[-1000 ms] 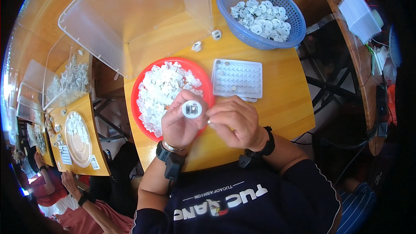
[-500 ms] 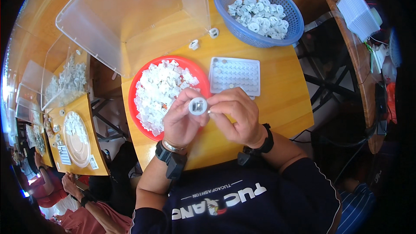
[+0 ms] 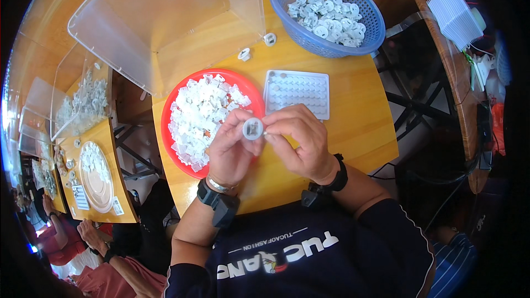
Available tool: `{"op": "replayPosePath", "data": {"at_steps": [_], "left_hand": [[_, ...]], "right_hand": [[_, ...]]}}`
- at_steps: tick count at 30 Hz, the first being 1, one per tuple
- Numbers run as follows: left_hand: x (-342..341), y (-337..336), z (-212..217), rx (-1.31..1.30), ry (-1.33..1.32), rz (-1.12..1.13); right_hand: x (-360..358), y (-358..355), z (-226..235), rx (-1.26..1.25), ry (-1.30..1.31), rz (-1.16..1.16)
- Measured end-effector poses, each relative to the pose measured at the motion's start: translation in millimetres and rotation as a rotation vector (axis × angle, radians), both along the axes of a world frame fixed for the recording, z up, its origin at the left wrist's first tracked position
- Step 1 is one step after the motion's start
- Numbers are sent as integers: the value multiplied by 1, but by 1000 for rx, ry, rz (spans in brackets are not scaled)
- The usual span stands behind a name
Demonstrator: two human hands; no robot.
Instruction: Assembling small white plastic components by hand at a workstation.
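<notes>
While both hands pinch it above the desk (image 3: 353,127), the small white ring part (image 3: 253,129) sits in the left hand's (image 3: 232,152) fingertip grip, right hand (image 3: 301,143) pressing something tiny beside it; a slip could likely drop it into the red tray (image 3: 176,157).

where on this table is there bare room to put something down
Bare wood lies right of the white grid tray, below the blue basket, out to the table edge. A smaller patch sits between the tray and the clear divider, holding two loose parts. The red plate and both hands crowd the left.
</notes>
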State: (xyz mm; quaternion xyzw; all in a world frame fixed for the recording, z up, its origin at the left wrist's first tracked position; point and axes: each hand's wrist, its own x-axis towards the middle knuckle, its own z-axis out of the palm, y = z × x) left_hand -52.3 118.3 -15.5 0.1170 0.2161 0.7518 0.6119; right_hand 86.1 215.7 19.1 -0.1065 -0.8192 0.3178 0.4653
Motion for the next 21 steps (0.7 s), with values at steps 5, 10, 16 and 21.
{"op": "replayPosePath", "data": {"at_steps": [5, 10, 16, 21], "left_hand": [[-1, 0, -3, 41, 75, -6], [0, -1, 3, 0, 134, -26], [1, -1, 2, 12, 109, -53], [0, -1, 4, 5, 127, -75]], "right_hand": [[1, 1, 0, -25, -30, 20], [0, 1, -1, -5, -23, 19], [0, 1, -1, 8, -34, 1], [0, 1, -1, 43, -42, -17]]}}
